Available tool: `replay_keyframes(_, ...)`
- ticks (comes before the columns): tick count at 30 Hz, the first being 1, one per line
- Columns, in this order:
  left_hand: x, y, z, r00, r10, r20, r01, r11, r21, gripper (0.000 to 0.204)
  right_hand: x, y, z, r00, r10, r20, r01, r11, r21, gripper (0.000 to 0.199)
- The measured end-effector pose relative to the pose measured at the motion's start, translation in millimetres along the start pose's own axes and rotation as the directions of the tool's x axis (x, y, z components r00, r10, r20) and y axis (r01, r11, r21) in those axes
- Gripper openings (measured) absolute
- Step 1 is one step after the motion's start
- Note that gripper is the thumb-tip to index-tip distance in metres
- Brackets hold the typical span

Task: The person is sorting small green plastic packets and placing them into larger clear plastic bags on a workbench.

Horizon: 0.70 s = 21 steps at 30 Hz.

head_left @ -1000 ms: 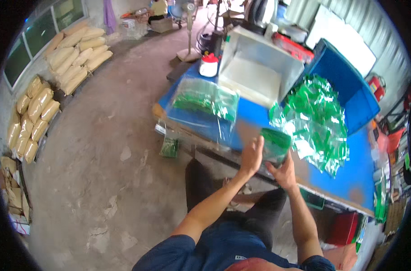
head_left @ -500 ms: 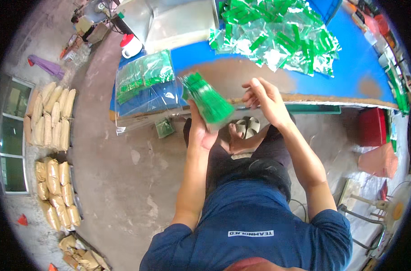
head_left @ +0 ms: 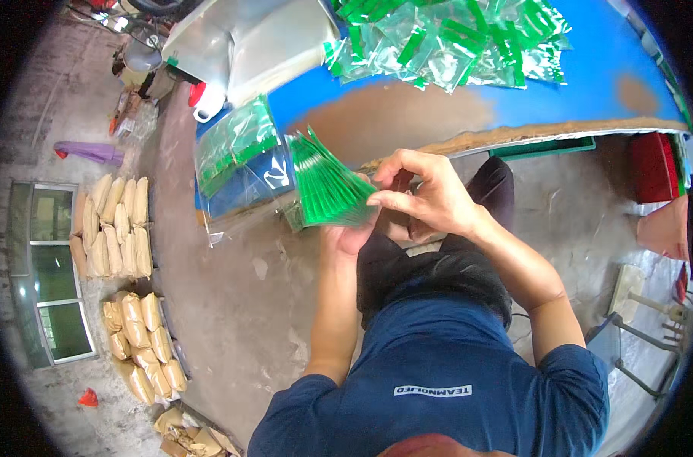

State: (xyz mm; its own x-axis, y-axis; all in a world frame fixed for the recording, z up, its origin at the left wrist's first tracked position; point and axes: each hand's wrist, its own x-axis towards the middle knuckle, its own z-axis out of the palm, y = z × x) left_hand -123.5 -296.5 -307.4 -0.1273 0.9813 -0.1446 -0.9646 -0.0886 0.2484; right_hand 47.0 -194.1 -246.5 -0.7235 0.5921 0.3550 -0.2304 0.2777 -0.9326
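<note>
My left hand (head_left: pixel 352 234) is closed round the lower end of a fanned stack of green and clear plastic packets (head_left: pixel 327 186), held up at the table's front edge. At the fan's right side is my right hand (head_left: pixel 430 194), its thumb and curled forefinger at the packets' edge. Just left of the stack, a large clear bag (head_left: pixel 240 148) with green packets inside lies on the blue table (head_left: pixel 613 84), partly over the edge. A loose heap of similar green and clear packets (head_left: pixel 453 46) covers the far side of the table.
A metal tray (head_left: pixel 274 46) and a white jug with a red lid (head_left: pixel 206 101) stand at the far left. Stacked sacks (head_left: pixel 118 228) line the left wall. Under the table's right end is a red bin (head_left: pixel 651 169), with a pinkish bucket (head_left: pixel 664 227) beside it.
My right hand has moved left and down to the packets' edge, from a spot apart from them. The stack is fanned wider and has shifted slightly left. The view has turned a little.
</note>
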Motion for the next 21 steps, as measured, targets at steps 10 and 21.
replay_keyframes(10, -0.4, -5.5, 5.5, 0.991, -0.007, -0.137, 0.005, 1.0, -0.015, 0.026, 8.0, -4.8, 3.0, 0.945, -0.32, -0.065, 0.305, 0.936, -0.174, 0.027)
replay_keyframes(21, -0.5, -3.8, -7.5, 0.996, 0.01, -0.092, -0.009, 1.0, 0.011, 0.032, 5.5, 0.3, 1.5, 0.93, -0.363, 0.051, 0.362, 0.886, -0.289, 0.025)
